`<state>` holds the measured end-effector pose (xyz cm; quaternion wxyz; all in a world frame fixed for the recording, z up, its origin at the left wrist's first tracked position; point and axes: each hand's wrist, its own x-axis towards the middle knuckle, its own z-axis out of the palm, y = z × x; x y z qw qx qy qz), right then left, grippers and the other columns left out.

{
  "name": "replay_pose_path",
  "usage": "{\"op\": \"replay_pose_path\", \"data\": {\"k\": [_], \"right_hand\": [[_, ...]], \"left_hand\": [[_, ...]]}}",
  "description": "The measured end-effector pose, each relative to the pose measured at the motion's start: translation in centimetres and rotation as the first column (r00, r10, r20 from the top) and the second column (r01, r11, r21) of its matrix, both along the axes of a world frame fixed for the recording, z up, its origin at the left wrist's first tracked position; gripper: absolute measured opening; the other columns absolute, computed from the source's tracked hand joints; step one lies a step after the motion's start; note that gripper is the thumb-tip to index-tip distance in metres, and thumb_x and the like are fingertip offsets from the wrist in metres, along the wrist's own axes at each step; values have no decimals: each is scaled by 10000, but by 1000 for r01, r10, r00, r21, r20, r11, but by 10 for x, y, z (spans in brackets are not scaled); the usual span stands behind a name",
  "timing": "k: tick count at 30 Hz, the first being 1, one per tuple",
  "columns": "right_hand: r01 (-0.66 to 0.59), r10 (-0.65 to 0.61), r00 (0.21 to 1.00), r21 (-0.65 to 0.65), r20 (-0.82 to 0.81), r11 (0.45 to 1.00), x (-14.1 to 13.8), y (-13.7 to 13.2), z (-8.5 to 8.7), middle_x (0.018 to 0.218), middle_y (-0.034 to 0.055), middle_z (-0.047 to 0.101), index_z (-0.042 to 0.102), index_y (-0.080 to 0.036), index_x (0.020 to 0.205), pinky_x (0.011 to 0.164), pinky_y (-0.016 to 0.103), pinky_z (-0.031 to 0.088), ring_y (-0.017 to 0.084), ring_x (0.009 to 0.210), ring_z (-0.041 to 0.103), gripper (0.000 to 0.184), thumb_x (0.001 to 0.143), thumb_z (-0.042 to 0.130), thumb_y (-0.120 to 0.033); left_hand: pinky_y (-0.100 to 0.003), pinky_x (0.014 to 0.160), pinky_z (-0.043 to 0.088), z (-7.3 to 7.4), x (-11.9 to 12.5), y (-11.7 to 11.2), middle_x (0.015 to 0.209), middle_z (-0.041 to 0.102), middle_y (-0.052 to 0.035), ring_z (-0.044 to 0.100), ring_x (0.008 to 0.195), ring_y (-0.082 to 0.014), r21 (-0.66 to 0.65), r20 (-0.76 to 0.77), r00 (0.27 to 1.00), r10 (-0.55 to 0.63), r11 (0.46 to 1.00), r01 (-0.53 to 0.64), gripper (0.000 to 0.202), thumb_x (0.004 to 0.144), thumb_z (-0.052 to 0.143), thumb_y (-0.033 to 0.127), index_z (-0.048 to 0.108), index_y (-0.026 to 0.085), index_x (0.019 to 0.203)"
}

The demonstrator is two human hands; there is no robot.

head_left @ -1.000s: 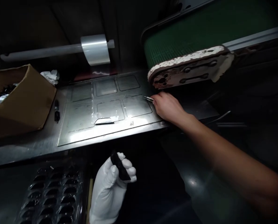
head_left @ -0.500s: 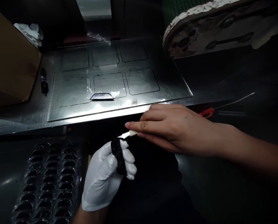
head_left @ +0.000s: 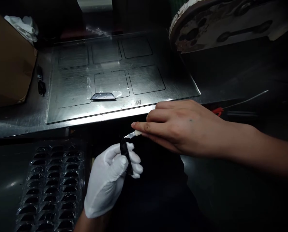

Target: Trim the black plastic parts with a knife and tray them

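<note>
Left hand, white glove, fingers curled tight around a small black part held upright in front of the body, just below the bench edge — the part sticks up past the fingertips. Right hand, bare, fingers pressed together pinching a thin tool with a pale handle and metal tip; the tip sits at the top of the black part, looks like touching but too dark to be sure. Around them: steel plate with scribed rectangles on the bench, cardboard box far left, black blister tray lower left — all apart from both hands
</note>
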<state>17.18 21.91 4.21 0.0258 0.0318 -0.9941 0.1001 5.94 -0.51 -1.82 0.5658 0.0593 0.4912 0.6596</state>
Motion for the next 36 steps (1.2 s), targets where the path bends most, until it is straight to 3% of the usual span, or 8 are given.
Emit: {"op": "replay_pose_path", "data": {"k": [4, 9, 13, 22, 36], "right_hand": [[-36, 34, 999, 66, 23, 997, -2, 2, 4, 885, 74, 728, 727, -185, 1231, 637, 329, 352, 201, 831, 614, 299, 1072, 496, -289], [-109, 87, 986, 146, 145, 983, -11, -3, 22, 700, 50, 671, 783, -181, 1053, 594, 340, 318, 203, 715, 573, 206, 950, 613, -126], [-149, 103, 963, 175, 248, 973, -19, -9, 34, 697, 49, 680, 799, -192, 1022, 600, 346, 342, 195, 675, 558, 217, 890, 652, -102], [-150, 110, 976, 215, 185, 965, -8, -10, 22, 713, 46, 668, 769, -192, 1156, 584, 334, 336, 208, 717, 574, 354, 883, 595, -51], [-147, 58, 950, 276, 306, 950, -8, -22, 26, 671, 51, 642, 773, -189, 926, 559, 309, 342, 211, 748, 604, 174, 891, 610, -138]], "left_hand": [[-221, 594, 563, -4, -7, 3, 858, 707, -71, 688, 688, -157, 4, 51, 996, -77, 997, 77, 304, 946, 722, 382, 713, 143, 1133], [-211, 543, 546, -13, -11, 7, 854, 713, -98, 689, 651, -164, -25, 108, 979, -175, 984, 179, 338, 921, 747, 393, 718, 111, 1104], [-208, 538, 537, -15, -10, 8, 817, 711, -103, 682, 631, -162, -21, 113, 975, -190, 981, 193, 328, 913, 753, 389, 723, 96, 1056], [-206, 552, 560, -17, -12, 4, 884, 732, -113, 709, 670, -169, -29, 105, 974, -201, 978, 205, 312, 931, 734, 359, 725, 100, 1105], [-213, 572, 565, -23, -10, 8, 947, 768, -124, 727, 686, -175, -59, 93, 966, -242, 967, 248, 300, 936, 737, 338, 726, 110, 1130]]}}
